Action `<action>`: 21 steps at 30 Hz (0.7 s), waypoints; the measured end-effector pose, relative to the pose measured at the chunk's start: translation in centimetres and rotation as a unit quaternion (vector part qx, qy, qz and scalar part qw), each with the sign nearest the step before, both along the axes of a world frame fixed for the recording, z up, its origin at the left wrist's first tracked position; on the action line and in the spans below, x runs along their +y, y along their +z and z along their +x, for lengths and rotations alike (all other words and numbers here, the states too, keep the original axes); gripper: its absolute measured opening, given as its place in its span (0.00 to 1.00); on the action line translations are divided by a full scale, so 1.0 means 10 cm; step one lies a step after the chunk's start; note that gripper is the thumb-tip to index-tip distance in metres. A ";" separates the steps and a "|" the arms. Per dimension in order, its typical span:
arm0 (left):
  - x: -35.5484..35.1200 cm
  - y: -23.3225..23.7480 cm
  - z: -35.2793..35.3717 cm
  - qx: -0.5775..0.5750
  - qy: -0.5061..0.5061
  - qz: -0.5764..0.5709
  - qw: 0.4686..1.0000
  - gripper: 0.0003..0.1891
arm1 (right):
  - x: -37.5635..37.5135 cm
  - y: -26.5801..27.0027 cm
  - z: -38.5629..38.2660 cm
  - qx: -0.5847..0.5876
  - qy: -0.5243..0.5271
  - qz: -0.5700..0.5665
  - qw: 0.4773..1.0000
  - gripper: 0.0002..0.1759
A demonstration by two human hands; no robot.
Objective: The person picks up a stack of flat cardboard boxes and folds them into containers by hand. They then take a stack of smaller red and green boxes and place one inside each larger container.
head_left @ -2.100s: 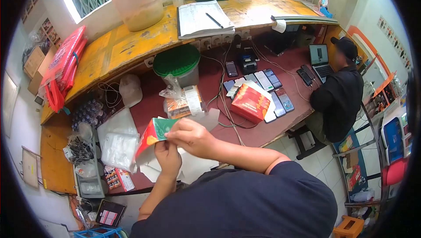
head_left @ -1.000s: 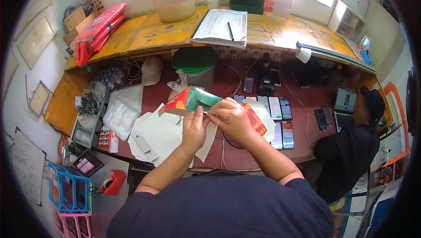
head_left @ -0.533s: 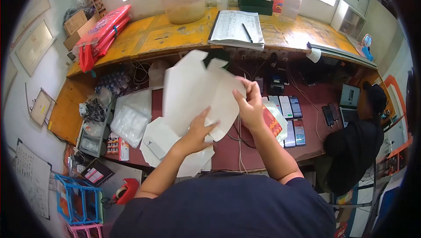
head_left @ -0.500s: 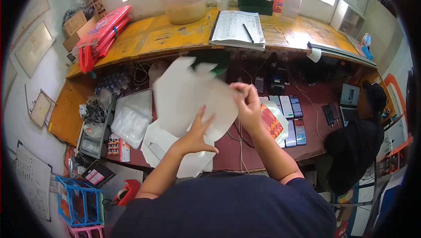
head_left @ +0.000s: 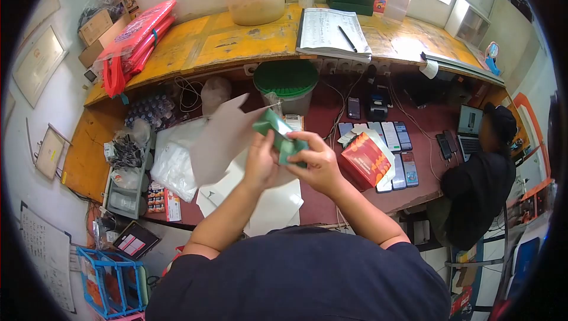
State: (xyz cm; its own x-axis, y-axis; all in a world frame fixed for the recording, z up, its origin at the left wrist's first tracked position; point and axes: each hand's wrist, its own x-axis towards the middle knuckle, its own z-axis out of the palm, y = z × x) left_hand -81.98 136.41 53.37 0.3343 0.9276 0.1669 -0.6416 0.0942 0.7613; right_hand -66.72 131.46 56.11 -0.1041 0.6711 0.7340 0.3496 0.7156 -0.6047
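Note:
Both my hands grip a cardboard box blank [head_left: 220, 143], pale on one face and green on the other. Its large pale flap stands out to the left, while a green part is bent up between my fingers. My left hand [head_left: 262, 160] is closed on the lower left of the green part. On the right side, my right hand [head_left: 316, 164] pinches the green edge with thumb and fingers. Beneath them, more pale cardboard sheets [head_left: 278, 206] lie on the dark red desk. A red-and-orange box [head_left: 364, 158] sits right of my right hand.
Several phones [head_left: 408, 167] lie beyond the red box. A green-lidded bucket [head_left: 287, 81] stands behind my hands. Left are plastic bags [head_left: 174, 170] and a grey tray [head_left: 127, 194]. A yellow shelf [head_left: 231, 46] overhangs the back. Another person [head_left: 482, 173] sits at right by a laptop.
The blank, earlier spread pale side up under my open left hand, is now turned and partly folded, showing green. My left hand has closed on it. The red box and green-lidded bucket are more visible.

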 end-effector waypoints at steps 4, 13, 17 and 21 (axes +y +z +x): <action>-0.31 0.10 0.23 -0.086 -0.009 -0.009 0.996 0.15 | 0.16 -0.06 0.00 -0.016 -0.111 0.072 0.991 0.13; -0.50 -0.30 0.28 0.362 -0.060 0.199 0.909 0.18 | 0.02 0.35 0.23 -0.071 -0.042 0.114 0.990 0.22; -0.54 -0.11 0.51 0.121 0.046 0.051 0.990 0.11 | -0.07 0.28 0.41 -0.157 -0.037 0.139 0.977 0.13; -0.44 -0.33 0.60 0.366 0.152 0.293 0.870 0.15 | -0.23 0.16 0.40 -0.038 -0.034 0.085 0.995 0.11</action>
